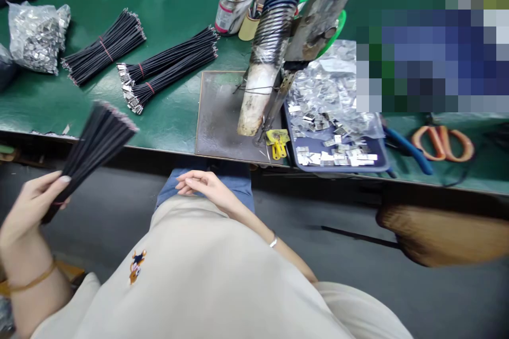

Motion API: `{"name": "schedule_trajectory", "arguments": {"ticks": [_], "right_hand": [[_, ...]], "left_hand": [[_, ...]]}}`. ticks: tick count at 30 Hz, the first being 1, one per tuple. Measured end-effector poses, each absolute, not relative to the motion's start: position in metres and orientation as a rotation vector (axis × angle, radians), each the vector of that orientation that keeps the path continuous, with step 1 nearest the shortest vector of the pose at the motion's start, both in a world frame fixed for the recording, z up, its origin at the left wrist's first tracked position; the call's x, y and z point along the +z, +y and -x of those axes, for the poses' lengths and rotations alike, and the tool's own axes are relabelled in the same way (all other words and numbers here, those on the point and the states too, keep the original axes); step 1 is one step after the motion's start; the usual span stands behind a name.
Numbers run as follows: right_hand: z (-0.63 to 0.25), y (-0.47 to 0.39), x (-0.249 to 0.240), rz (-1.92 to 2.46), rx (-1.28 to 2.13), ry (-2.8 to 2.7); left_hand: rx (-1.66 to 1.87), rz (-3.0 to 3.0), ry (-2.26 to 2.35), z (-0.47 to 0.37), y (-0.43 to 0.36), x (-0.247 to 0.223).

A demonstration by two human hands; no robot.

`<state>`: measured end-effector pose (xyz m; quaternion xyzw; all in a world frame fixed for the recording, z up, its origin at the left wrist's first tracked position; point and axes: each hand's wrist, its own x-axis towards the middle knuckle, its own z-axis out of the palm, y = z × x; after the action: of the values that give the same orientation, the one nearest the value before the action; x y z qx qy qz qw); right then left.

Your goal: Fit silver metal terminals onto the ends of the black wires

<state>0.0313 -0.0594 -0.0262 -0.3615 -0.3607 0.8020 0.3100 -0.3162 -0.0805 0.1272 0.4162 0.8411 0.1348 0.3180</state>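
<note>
My left hand point(37, 204) grips a bundle of black wires point(93, 143) near its lower end, off the table's front edge. The bundle's far ends fan out and look slightly blurred. My right hand point(202, 185) rests at my lap with nothing in it, its fingers loosely bent and apart. On the green table point(167, 5), beyond my left hand, lies another tied wire bundle point(105, 47). Beside it, two more tied bundles point(170, 66) have silver metal terminals at their near ends.
A hose point(274, 26) hangs over a dark board point(220, 111). To its right are a blue tray point(338, 161) of metal pieces, blue-handled pliers point(409, 148) and orange-handled scissors point(441, 143). A clear tub point(234, 5) stands behind. A bag of metal parts point(37, 37) sits left.
</note>
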Motion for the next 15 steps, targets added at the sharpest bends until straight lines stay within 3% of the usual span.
{"name": "schedule_trajectory", "arguments": {"ticks": [6,15], "right_hand": [[-0.004,-0.051,-0.013,0.834,2.076,-0.66],[0.01,-0.05,-0.004,0.847,1.955,-0.423]], "left_hand": [[0.117,-1.435,1.483,0.235,-0.035,0.071],[-0.268,-1.826,1.441,0.249,-0.053,0.082]]}}
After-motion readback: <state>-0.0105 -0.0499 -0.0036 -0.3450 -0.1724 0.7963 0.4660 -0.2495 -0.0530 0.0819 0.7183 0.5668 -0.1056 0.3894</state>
